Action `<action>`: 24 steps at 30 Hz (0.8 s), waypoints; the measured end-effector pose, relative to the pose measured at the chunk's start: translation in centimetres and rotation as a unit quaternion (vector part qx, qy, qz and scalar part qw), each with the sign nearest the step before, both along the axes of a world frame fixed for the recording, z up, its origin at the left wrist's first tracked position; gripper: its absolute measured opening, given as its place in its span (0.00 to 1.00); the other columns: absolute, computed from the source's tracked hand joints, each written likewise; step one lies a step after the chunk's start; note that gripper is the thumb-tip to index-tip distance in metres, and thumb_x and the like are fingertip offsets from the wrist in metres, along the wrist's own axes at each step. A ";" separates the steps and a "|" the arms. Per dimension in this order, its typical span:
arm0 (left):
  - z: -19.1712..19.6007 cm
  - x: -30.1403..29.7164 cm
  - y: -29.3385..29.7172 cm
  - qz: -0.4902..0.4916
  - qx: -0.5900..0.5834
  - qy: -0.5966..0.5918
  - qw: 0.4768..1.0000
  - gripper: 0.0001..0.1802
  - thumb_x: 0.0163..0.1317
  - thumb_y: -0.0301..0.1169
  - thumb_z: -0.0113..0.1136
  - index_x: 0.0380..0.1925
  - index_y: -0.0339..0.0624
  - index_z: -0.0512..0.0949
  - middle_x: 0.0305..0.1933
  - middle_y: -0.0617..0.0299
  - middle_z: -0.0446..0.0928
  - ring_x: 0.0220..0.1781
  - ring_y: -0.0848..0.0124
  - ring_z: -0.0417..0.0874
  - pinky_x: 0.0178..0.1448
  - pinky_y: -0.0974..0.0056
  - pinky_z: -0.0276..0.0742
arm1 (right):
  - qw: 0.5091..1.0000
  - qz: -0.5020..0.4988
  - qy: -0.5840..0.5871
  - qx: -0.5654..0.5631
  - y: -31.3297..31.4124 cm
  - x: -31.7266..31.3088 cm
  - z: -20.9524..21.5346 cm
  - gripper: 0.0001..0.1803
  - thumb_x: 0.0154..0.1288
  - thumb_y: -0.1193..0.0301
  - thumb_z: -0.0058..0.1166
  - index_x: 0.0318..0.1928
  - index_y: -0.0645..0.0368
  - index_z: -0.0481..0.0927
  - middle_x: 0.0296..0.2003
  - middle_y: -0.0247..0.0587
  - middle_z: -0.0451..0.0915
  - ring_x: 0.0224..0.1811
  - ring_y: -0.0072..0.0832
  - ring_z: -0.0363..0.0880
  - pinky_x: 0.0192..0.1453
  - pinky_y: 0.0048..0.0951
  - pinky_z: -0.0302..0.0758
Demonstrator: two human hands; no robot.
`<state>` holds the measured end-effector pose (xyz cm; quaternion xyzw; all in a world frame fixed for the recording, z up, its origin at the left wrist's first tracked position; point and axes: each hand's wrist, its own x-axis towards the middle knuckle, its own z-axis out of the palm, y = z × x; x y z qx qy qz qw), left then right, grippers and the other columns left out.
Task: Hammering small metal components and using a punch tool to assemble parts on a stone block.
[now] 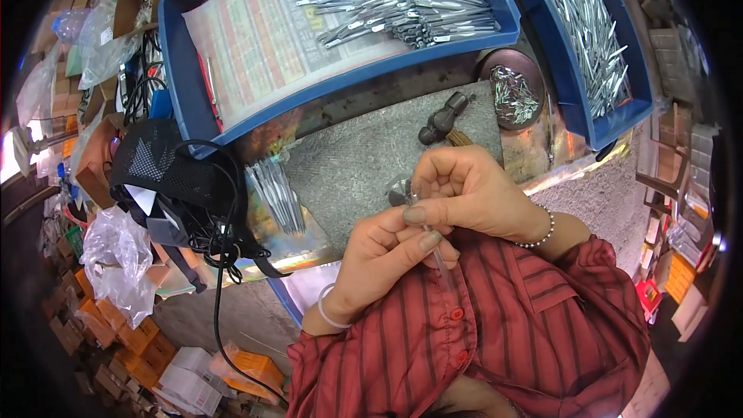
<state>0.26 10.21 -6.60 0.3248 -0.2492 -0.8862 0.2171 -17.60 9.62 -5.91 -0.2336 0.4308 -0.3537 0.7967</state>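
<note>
In the head view, both hands meet close to the chest over the desk (364, 162). The left hand (383, 259) pinches a slim metal tweezer blank (435, 244) between thumb and forefinger, and the right hand (464, 190) is curled tight round its upper end. A small hammer (443, 120) lies just beyond, a loose bundle of blanks (277, 193) to the left, and blue trays (186, 85) hold many more. To do it well, I judge, steady the piece near its tip and keep both grips short.
</note>
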 end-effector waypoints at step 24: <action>-1.2 2.7 0.0 -0.015 -0.002 0.082 0.997 0.11 0.66 0.27 0.48 0.45 0.31 0.71 0.36 0.56 0.79 0.40 0.72 0.80 0.45 0.71 0.76 | 0.999 0.033 0.032 0.001 -0.9 2.4 0.3 0.09 0.54 0.77 0.61 0.32 0.62 0.72 0.25 0.29 0.73 0.25 0.11 0.72 0.26 0.12 0.68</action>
